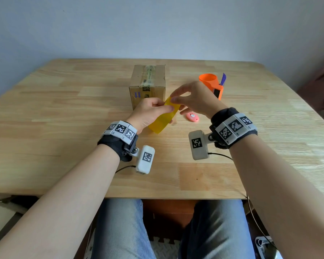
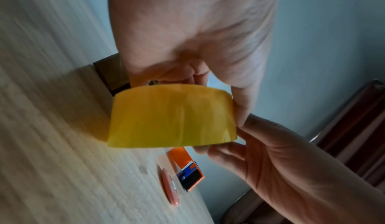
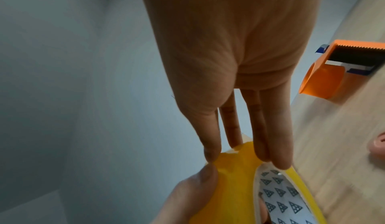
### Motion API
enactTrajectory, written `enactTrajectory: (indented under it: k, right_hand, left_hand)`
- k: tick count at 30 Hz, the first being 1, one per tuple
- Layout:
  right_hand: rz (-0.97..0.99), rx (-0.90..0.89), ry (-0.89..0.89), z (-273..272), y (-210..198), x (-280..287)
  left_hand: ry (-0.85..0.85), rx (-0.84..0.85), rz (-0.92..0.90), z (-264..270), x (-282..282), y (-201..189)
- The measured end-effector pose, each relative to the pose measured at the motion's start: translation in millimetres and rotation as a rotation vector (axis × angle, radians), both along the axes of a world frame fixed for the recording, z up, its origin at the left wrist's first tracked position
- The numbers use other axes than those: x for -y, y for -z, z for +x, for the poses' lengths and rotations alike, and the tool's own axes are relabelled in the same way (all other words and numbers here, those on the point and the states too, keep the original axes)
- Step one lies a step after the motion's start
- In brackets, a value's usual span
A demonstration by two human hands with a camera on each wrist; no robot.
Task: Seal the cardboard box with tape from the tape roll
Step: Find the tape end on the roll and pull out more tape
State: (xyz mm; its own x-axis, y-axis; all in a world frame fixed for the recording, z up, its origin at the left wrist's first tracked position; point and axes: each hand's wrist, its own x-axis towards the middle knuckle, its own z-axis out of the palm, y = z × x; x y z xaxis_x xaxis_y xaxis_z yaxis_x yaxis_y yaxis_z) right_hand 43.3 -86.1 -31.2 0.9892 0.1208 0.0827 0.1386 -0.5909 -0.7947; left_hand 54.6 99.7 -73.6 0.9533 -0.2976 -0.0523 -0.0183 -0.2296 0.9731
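A cardboard box point(image 1: 148, 85) stands at the table's middle back, with old tape along its top seam. My left hand point(image 1: 150, 109) grips a yellow tape roll point(image 1: 163, 118) just in front of the box, above the table. My right hand point(image 1: 193, 98) meets the roll from the right and pinches its far rim with its fingertips. In the left wrist view the roll point(image 2: 171, 115) sits between my left hand point(image 2: 187, 30) and my right hand point(image 2: 291, 170). In the right wrist view the right fingertips point(image 3: 210, 156) press on the roll's yellow edge point(image 3: 235, 186); its patterned core shows.
An orange tape dispenser point(image 1: 211, 85) with a blue blade guard stands right of the box. A small pink oval object point(image 1: 192, 117) lies on the wooden table point(image 1: 64, 146) under my right hand. The wall is behind the table.
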Motion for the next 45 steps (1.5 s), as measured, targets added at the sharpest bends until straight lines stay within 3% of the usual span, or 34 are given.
enactTrajectory:
  k: [13, 31, 36, 45]
  right_hand:
    - [0.092, -0.037, 0.043, -3, 2, -6]
    - [-0.039, -0.069, -0.067, 2, -2, 1]
    - [0.062, -0.028, 0.020, 1, 3, -2]
    - [0.083, -0.051, -0.018, 3, -1, -3]
  left_hand:
    - [0.002, -0.061, -0.082, 6, -1, 8]
    - [0.022, -0.059, -0.029, 6, 1, 12]
    - [0.007, -0.082, -0.080, 9, 0, 9]
    - [0.020, -0.111, -0.096, 12, -1, 11]
